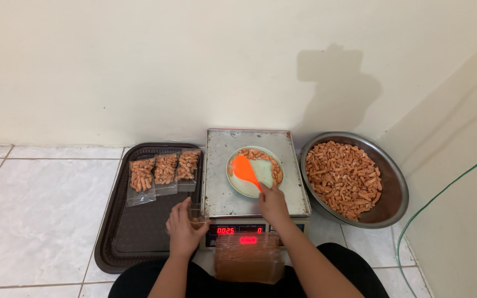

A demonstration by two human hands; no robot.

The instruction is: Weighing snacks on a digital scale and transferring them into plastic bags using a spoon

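Note:
My right hand (pixel 273 203) grips the handle of an orange scoop (pixel 245 170), whose blade rests in a pale plate (pixel 249 187) of snack sticks on the steel platform of a digital scale (pixel 222 193). My left hand (pixel 184 226) holds a small clear plastic bag (pixel 196 212) with a few sticks inside, just left of the scale's red display (pixel 240 230). A large metal bowl (pixel 390 187) full of the same orange-brown snack sticks stands to the right of the scale.
A dark tray (pixel 133 232) lies left of the scale with three filled clear bags (pixel 164 171) at its far end. A brown wrapped block (pixel 248 258) sits on my lap. White floor tiles, a cream wall, and a green cable (pixel 432 201) lie at right.

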